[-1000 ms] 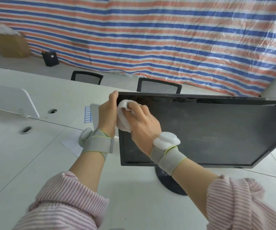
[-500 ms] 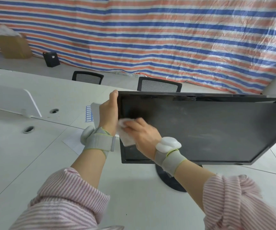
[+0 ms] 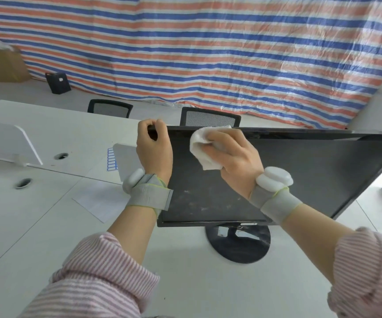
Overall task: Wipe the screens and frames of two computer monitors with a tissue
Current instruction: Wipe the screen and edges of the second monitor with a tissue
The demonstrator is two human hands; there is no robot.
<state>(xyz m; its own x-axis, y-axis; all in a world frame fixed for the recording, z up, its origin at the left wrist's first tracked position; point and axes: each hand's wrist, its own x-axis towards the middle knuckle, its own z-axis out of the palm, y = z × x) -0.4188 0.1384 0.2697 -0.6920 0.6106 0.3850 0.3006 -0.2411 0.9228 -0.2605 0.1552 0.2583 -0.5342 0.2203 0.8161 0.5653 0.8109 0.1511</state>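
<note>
Wiping higher: right hand (image 3: 236, 154) clutching tissue (image 3: 200, 145) reached monitor (image 3: 300, 171) top; left hand (image 3: 154, 150) still clamps corner.

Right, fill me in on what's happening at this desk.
A person is cleaning a black monitor on a white desk. The left hand grips the monitor's top left corner to steady it, while the right hand presses a crumpled white tissue against the screen near the top edge. Smudges show on the lower part of the screen. Only one monitor is in view.
</note>
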